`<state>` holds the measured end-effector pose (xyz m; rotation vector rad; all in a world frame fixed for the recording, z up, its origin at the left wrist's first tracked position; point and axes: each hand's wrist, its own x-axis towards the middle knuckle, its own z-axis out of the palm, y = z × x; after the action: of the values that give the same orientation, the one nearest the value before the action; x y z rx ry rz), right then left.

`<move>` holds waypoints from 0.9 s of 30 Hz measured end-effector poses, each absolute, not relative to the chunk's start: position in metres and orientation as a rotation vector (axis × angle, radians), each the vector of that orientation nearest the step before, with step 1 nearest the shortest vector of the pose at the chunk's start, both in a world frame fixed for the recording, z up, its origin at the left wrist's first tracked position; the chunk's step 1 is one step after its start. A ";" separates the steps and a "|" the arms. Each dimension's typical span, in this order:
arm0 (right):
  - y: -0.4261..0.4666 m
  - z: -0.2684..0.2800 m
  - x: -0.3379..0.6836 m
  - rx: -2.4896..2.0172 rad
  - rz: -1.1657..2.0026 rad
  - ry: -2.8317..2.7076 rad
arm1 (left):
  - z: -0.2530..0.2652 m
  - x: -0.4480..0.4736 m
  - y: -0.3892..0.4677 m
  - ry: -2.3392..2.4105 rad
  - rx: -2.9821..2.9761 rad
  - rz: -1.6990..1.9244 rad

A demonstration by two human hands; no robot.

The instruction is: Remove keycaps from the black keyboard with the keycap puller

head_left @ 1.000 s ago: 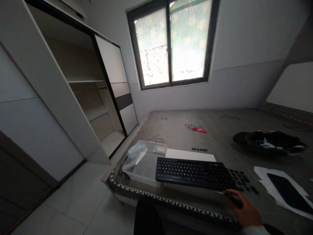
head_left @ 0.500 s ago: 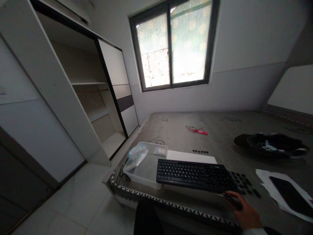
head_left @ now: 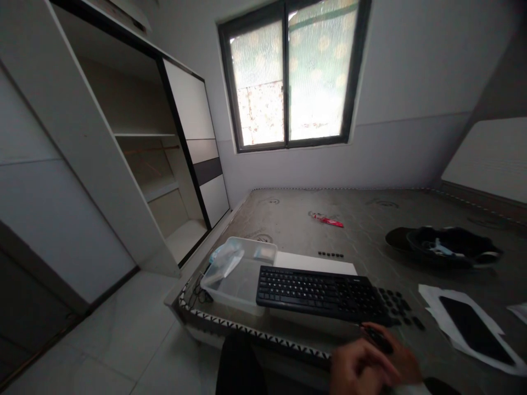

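Observation:
My right hand (head_left: 401,356) is closed around a small dark handled tool (head_left: 377,337); its exact kind is hard to make out. The tool's tip points at the near right corner of a black keyboard (head_left: 313,291). Blurred by motion, my left hand (head_left: 356,367) is in front of my right hand and overlaps it in view, its fingers bent. Whether it holds anything cannot be seen. The keyboard leans on a clear plastic box (head_left: 234,293) and a white flat piece (head_left: 317,262). Several loose black keycaps (head_left: 397,304) lie by its right end.
A row of small keycaps (head_left: 330,254) and a red packet (head_left: 331,222) lie farther back on the mattress (head_left: 288,219). To the right are a black cap (head_left: 444,247) and a phone (head_left: 473,329) on white paper. An open wardrobe (head_left: 164,181) stands at left.
My left hand has come into view from below and moved in beside my right hand. My right hand still holds the dark tool. The view has shifted slightly.

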<state>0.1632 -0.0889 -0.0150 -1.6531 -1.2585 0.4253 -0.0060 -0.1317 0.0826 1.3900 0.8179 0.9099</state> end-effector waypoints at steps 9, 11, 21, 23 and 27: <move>-0.096 -0.034 0.109 -1.611 0.952 -1.262 | -0.001 -0.102 -0.095 1.307 1.856 0.954; -0.097 -0.036 0.096 -1.569 1.020 -1.272 | -0.016 -0.107 -0.095 1.276 1.849 0.911; -0.096 -0.043 0.083 -1.512 1.047 -1.304 | -0.014 -0.107 -0.092 1.213 1.898 0.956; -0.097 -0.044 0.082 -1.499 1.085 -1.311 | -0.016 -0.108 -0.092 1.205 1.896 0.963; -0.099 -0.045 0.078 -1.450 1.131 -1.301 | -0.018 -0.107 -0.091 1.127 1.918 1.020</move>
<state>0.0779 -0.0994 -0.0452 -1.4499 -1.3005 1.1306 -0.1071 -0.0910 -0.0179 1.9182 1.1275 1.0204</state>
